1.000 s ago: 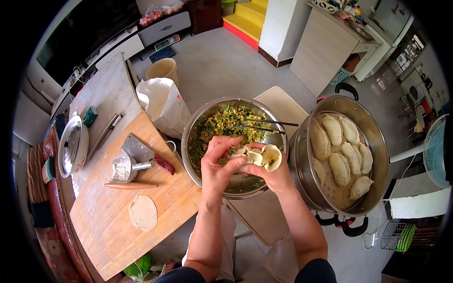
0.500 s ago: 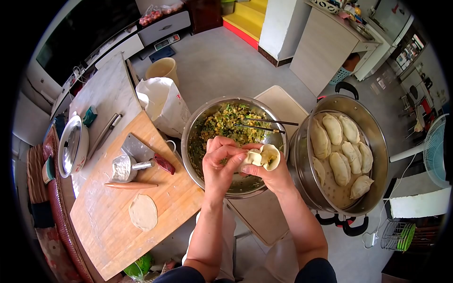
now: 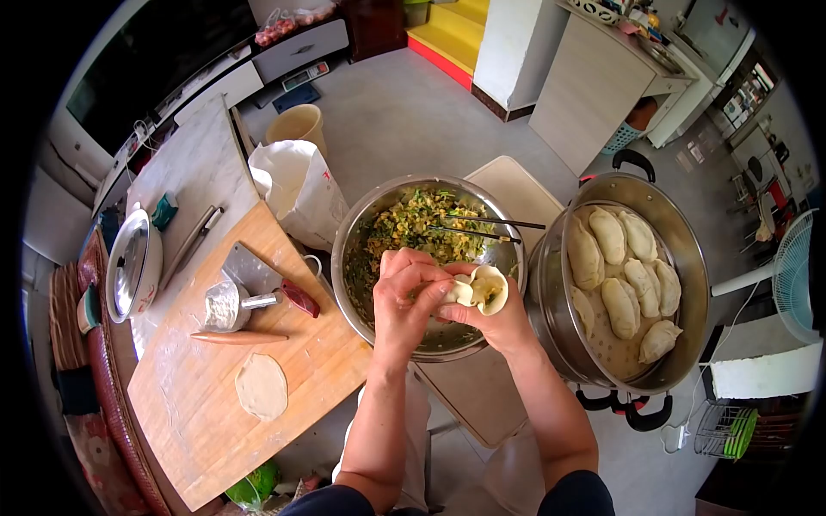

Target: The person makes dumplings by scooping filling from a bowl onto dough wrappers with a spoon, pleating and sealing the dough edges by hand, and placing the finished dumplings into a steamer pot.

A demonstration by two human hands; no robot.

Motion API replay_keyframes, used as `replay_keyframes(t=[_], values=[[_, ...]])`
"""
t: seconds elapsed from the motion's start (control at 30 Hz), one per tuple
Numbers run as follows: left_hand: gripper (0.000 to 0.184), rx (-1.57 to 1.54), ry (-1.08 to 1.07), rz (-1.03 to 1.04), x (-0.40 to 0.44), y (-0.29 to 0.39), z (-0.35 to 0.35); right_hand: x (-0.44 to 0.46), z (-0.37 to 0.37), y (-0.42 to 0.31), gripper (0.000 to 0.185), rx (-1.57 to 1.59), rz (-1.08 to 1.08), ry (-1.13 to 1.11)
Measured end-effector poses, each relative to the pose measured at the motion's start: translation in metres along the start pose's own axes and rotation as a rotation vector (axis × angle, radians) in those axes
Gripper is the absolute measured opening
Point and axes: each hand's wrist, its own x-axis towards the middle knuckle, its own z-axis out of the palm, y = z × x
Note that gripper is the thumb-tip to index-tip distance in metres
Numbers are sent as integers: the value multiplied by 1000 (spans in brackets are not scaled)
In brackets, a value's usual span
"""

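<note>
Between my two hands is a partly sealed dumpling (image 3: 489,291), with filling visible through its open right end. My left hand (image 3: 404,297) pinches the folded edge at its left side. My right hand (image 3: 495,322) cups the dumpling from below and the right, fingers closed round it. Both hands are above the near part of a steel bowl (image 3: 342,301) of chopped green and yellow filling (image 3: 409,225). A pair of dark chopsticks (image 3: 495,228) rests across the bowl's right side.
Right of the bowl, a steamer pot (image 3: 693,344) holds several shaped dumplings (image 3: 621,307). On the wooden board (image 3: 318,378) at left lie a round wrapper (image 3: 261,387), a rolling pin (image 3: 238,338), a cleaver (image 3: 252,268) and a flour scoop (image 3: 225,308). A white sack (image 3: 301,193) stands behind.
My fingers have shifted slightly along the dumpling's edge, and its open end now looks rounder and faces up more. Everything else stays in place.
</note>
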Motion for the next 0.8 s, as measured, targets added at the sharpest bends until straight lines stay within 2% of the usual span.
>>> replay_keyframes(t=[0.23, 0.33, 0.43, 0.53, 0.63, 0.67, 0.77, 0.8], values=[[14, -5, 32, 29, 3, 13, 0, 0, 5, -10, 52, 83, 9, 4], [19, 66, -51, 65, 3, 9, -4, -1, 3, -8, 51, 66, 22, -15], [26, 112, -47, 49, 2, 2, -2, 0, 2, 0, 50, 62, 4, -11], [26, -20, -109, 107, 7, 8, -6, 1, 0, -2, 51, 86, 7, -34], [32, -679, 130, -195, 9, 10, -7, -1, -2, -14, 51, 253, 67, 11], [36, -814, 163, -269, 8, 4, -12, 0, -7, -12, 52, 256, 58, -2], [32, -566, -14, -217, -3, -22, -21, 1, -11, -13, 53, 300, 27, 8], [28, -576, -18, -199, -4, -18, -18, 2, -13, -11, 56, 326, 25, -10]])
